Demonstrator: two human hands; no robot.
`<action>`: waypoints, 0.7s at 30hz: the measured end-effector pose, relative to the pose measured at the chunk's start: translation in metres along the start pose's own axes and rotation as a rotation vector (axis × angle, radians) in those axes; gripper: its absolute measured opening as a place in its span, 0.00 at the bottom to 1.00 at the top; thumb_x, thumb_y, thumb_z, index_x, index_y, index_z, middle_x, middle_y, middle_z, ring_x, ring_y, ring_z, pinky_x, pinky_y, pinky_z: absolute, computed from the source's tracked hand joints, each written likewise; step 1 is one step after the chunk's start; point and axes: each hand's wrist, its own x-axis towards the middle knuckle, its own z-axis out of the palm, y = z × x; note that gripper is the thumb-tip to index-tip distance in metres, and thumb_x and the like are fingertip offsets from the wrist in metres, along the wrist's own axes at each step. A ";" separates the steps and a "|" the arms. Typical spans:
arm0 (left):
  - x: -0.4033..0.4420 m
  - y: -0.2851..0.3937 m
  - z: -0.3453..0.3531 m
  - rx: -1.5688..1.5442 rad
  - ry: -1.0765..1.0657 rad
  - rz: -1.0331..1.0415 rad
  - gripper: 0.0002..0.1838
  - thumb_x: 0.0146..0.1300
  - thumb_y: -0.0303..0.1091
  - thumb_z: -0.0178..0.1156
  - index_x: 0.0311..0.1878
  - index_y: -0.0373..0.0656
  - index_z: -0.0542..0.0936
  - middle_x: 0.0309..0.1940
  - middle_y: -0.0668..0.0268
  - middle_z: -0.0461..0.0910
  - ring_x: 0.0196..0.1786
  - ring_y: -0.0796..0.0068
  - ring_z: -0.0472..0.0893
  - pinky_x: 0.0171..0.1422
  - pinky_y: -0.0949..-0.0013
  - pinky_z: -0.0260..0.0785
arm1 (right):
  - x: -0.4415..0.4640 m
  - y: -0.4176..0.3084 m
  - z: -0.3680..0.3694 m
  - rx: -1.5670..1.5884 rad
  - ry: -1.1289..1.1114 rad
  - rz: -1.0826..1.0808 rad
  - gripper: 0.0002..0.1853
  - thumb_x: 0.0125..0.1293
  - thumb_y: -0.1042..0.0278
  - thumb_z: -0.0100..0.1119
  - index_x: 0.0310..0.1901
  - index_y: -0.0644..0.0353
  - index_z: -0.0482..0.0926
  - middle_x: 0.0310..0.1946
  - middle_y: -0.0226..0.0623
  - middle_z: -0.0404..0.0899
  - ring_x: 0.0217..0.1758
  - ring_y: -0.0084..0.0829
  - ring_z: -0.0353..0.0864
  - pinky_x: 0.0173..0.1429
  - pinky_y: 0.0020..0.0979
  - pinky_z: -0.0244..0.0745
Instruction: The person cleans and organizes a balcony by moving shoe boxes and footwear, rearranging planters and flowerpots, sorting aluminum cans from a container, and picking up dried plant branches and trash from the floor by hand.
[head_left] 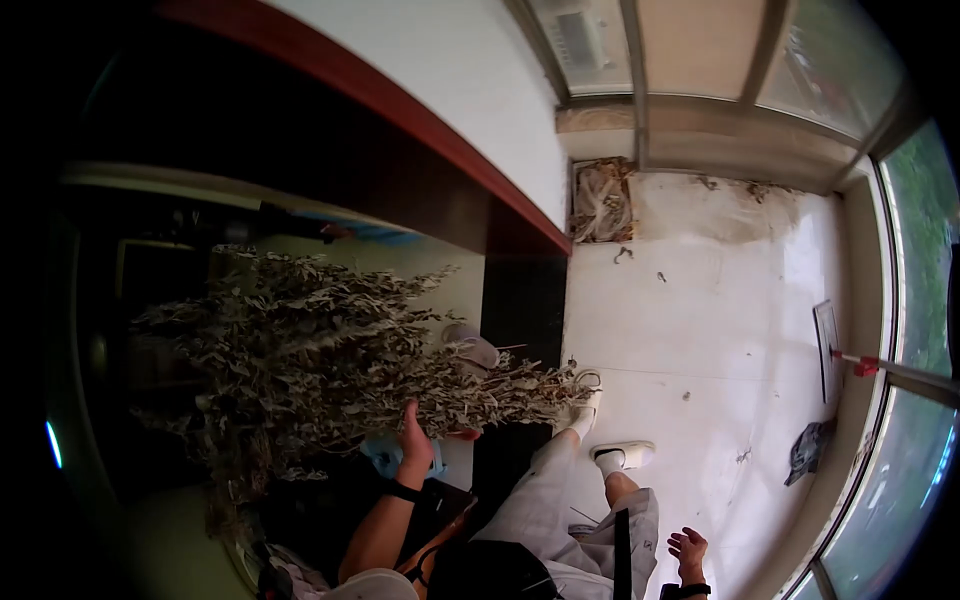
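A large bundle of dry, brown-grey leafy branches point(300, 360) fills the left and middle of the view, its thin end reaching toward a white shoe. My left hand point(415, 440), with a dark band on the wrist, is at the lower edge of the branches and grips them; its thumb shows, and leaves hide most of the fingers. At the lower right, apart from the branches, my right hand point(688, 546) is held over the pale floor with its fingers apart and nothing in them.
White shoes point(625, 456) stand on the pale floor point(700, 330), where leaf bits are scattered. A box of debris point(603, 200) sits in the corner. Windows point(925, 240) line the right side, near a dark cloth point(806, 452). A dark red edge point(400, 95) crosses the upper left.
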 end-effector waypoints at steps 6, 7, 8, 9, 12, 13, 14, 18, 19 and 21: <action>0.012 -0.022 -0.050 -0.260 -0.007 0.030 0.33 0.65 0.53 0.49 0.66 0.43 0.60 0.64 0.63 0.60 0.64 0.64 0.63 0.68 0.60 0.53 | 0.038 -0.011 -0.001 -0.173 -0.110 -0.038 0.20 0.61 0.76 0.45 0.56 0.71 0.65 0.39 0.49 0.80 0.37 0.40 0.82 0.36 0.34 0.79; 0.027 -0.014 -0.053 -0.275 -0.025 0.052 0.32 0.65 0.53 0.49 0.66 0.45 0.60 0.64 0.64 0.61 0.64 0.65 0.63 0.66 0.61 0.54 | 0.036 -0.025 0.007 -0.198 -0.122 -0.030 0.21 0.61 0.76 0.45 0.57 0.71 0.64 0.39 0.49 0.79 0.38 0.40 0.82 0.36 0.35 0.79; 0.035 -0.009 -0.040 -0.282 -0.011 0.065 0.32 0.65 0.53 0.49 0.66 0.45 0.60 0.64 0.64 0.61 0.64 0.65 0.63 0.66 0.61 0.54 | 0.048 -0.041 0.006 -0.207 -0.140 -0.036 0.21 0.61 0.76 0.45 0.57 0.71 0.64 0.39 0.49 0.79 0.38 0.40 0.82 0.36 0.35 0.79; 0.041 0.000 -0.044 -0.331 0.035 0.056 0.30 0.65 0.51 0.50 0.64 0.44 0.63 0.61 0.63 0.65 0.61 0.65 0.66 0.64 0.61 0.59 | 0.043 -0.049 0.008 -0.226 -0.154 -0.051 0.21 0.61 0.76 0.45 0.57 0.71 0.64 0.39 0.50 0.79 0.38 0.41 0.82 0.36 0.35 0.79; 0.068 0.025 -0.038 -0.384 0.099 0.083 0.26 0.65 0.48 0.51 0.61 0.44 0.67 0.56 0.64 0.70 0.56 0.68 0.71 0.59 0.62 0.65 | 0.046 -0.069 0.020 -0.262 -0.181 -0.092 0.22 0.61 0.75 0.45 0.57 0.71 0.65 0.40 0.50 0.79 0.38 0.40 0.82 0.36 0.35 0.79; 0.097 0.030 -0.039 -0.384 0.101 0.111 0.25 0.65 0.48 0.51 0.60 0.44 0.67 0.55 0.65 0.71 0.55 0.69 0.72 0.58 0.64 0.65 | 0.050 -0.080 0.029 -0.271 -0.187 -0.107 0.22 0.60 0.75 0.46 0.57 0.71 0.65 0.40 0.50 0.79 0.38 0.39 0.82 0.36 0.34 0.79; 0.129 0.033 -0.040 -0.374 0.089 0.128 0.24 0.65 0.47 0.51 0.60 0.45 0.68 0.54 0.66 0.72 0.54 0.71 0.73 0.56 0.66 0.66 | 0.047 -0.089 0.035 -0.269 -0.178 -0.114 0.22 0.60 0.76 0.46 0.57 0.71 0.65 0.40 0.50 0.79 0.37 0.39 0.82 0.36 0.34 0.79; 0.213 0.057 -0.040 -0.383 -0.145 0.244 0.19 0.63 0.47 0.55 0.52 0.46 0.74 0.43 0.70 0.75 0.43 0.78 0.75 0.45 0.70 0.68 | 0.045 -0.123 0.048 -0.253 -0.187 -0.164 0.22 0.61 0.73 0.48 0.57 0.72 0.65 0.40 0.50 0.79 0.40 0.39 0.82 0.41 0.34 0.78; 0.213 0.066 -0.033 -0.365 -0.135 0.269 0.18 0.63 0.47 0.55 0.50 0.46 0.75 0.40 0.71 0.76 0.40 0.80 0.75 0.43 0.70 0.68 | 0.040 -0.128 0.052 -0.240 -0.184 -0.171 0.22 0.61 0.73 0.48 0.57 0.73 0.65 0.40 0.50 0.79 0.40 0.39 0.82 0.42 0.34 0.78; 0.232 0.056 -0.039 -0.238 0.066 0.146 0.12 0.60 0.46 0.59 0.38 0.48 0.76 0.25 0.77 0.69 0.31 0.85 0.68 0.34 0.72 0.63 | 0.039 -0.139 0.057 -0.203 -0.191 -0.191 0.22 0.62 0.73 0.48 0.57 0.73 0.65 0.40 0.50 0.79 0.41 0.39 0.82 0.43 0.33 0.78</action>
